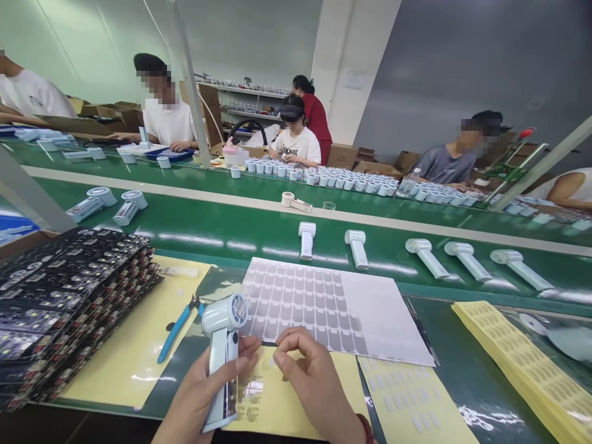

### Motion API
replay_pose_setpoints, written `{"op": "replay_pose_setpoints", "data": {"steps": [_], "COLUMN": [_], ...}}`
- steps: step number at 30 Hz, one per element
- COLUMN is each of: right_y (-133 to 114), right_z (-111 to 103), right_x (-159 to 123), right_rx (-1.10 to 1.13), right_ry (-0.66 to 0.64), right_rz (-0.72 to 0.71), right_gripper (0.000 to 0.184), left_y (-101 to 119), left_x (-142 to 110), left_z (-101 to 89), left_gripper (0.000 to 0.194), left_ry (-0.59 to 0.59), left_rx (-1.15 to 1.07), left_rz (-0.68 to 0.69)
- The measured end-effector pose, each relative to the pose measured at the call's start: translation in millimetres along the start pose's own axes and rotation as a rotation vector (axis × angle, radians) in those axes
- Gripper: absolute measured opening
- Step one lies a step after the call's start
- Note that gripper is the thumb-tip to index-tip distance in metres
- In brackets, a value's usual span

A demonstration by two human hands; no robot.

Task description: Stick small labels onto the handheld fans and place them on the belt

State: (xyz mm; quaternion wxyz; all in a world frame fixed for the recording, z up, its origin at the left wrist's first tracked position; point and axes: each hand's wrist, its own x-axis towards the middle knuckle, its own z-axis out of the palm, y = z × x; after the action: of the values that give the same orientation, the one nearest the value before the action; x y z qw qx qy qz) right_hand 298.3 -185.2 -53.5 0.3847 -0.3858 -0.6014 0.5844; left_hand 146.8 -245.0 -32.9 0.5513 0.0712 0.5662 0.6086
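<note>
My left hand is wrapped around the handle of a light blue handheld fan, held upright with its round head at the top. Close beside it, the thumb and fingertips of my right hand pinch a small, whitish, translucent sticker. Below both hands lies a yellow backing sheet with fine dark print. Just beyond them is a white sheet carrying rows of grey labels. Another yellow sheet with small white stickers lies right of my right hand.
Blue-handled cutters lie left of the fan, near a tall stack of dark printed circuit boards. Several fans, one here, rest on the green conveyor. A yellow label strip is at right. Co-workers sit across the line.
</note>
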Motion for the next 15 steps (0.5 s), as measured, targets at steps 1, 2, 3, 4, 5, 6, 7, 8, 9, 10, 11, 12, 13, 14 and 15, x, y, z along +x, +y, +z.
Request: {"op": "replay_pose_setpoints", "data": {"steps": [1,2,3,4,5,6,7,8,9,10,11,12,13,14,15], "right_y": [-5,-11,-17,-23,-29,-35,-40,-44,-47,-49,-51,-51,-51,-51,-50], "right_z": [-1,-2,-2,-2,-1,-1,-1,-1,-1,-2,-2,-3,-3,-4,-4], "right_x": [-1,-2,-3,-4,-5,-5,-5,-5,-4,-3,-2,-1,-1,0,1], "right_rx": [0.049,0.081,0.097,0.094,0.074,0.042,0.006,-0.028,-0.058,-0.083,-0.104,-0.121,-0.135,-0.145,-0.152], "right_ry": [-0.017,-0.039,-0.061,-0.079,-0.091,-0.101,-0.104,-0.102,-0.100,-0.100,-0.100,-0.102,-0.106,-0.109,-0.108], "right_rz": [-0.002,-0.008,-0.016,-0.024,-0.029,-0.027,-0.018,-0.004,0.010,0.020,0.025,0.027,0.026,0.025,0.023], "right_gripper": [0.018,0.019,0.018,0.016,0.014,0.011,0.010,0.009,0.009,0.010,0.010,0.010,0.010,0.010,0.010], "left_y": [2,4,6,8,9,10,11,11,11,11,11,11,11,11,11], "left_x": [0,-1,-1,0,0,1,2,3,4,4,5,5,5,5,6], "left_z": [3.0,6.6,10.7,15.0,19.2,23.2,26.8,30.0,32.6,34.8,36.6,38.3,39.7,41.1,42.5], "left_gripper": [0.047,0.049,0.049,0.048,0.047,0.047,0.046,0.047,0.047,0.047,0.046,0.045,0.044,0.043,0.042], "left_ry": [-0.015,-0.038,-0.064,-0.090,-0.113,-0.134,-0.151,-0.166,-0.177,-0.182,-0.179,-0.175,-0.170,-0.165,-0.158], "left_rx": [0.004,0.000,-0.011,-0.026,-0.041,-0.057,-0.068,-0.074,-0.076,-0.077,-0.080,-0.087,-0.097,-0.108,-0.117], "left_rz": [-0.006,-0.009,-0.008,-0.007,-0.009,-0.016,-0.027,-0.037,-0.045,-0.045,-0.040,-0.039,-0.040,-0.042,-0.043]}}
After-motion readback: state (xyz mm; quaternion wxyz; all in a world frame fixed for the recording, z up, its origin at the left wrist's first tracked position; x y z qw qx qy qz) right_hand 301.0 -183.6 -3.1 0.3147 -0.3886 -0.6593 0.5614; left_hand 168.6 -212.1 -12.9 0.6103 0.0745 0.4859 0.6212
